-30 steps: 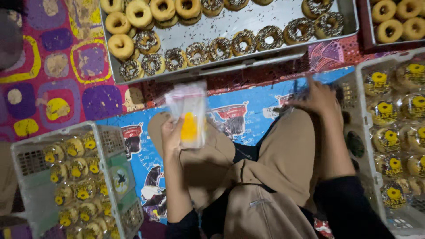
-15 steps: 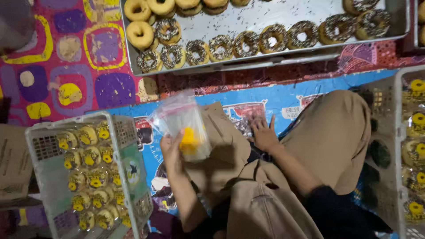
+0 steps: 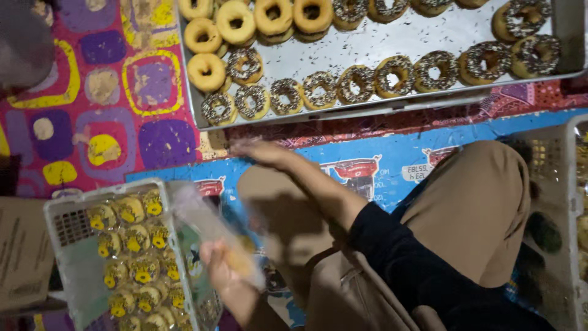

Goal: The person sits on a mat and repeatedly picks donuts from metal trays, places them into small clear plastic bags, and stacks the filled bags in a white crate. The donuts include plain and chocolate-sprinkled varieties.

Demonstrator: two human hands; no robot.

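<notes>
The left hand [image 3: 223,270] grasps a clear plastic bag [image 3: 211,230] beside the white basket [image 3: 61,214]. The right hand [image 3: 260,150], fingers released, reaches over the blue mat [image 3: 380,162] near the metal tray's [image 3: 392,40] front edge, where the doughnuts [image 3: 358,83] lie.

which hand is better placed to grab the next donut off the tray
Probably the right hand: it is empty and stretched toward the metal tray, close to the sprinkled donuts. The left hand is busy holding a clear bag beside the white basket.

In my left hand [image 3: 222,273], low and left of centre in the frame, I hold a clear plastic bag [image 3: 211,230], blurred, tilted up-left, yellowish contents inside.
</notes>
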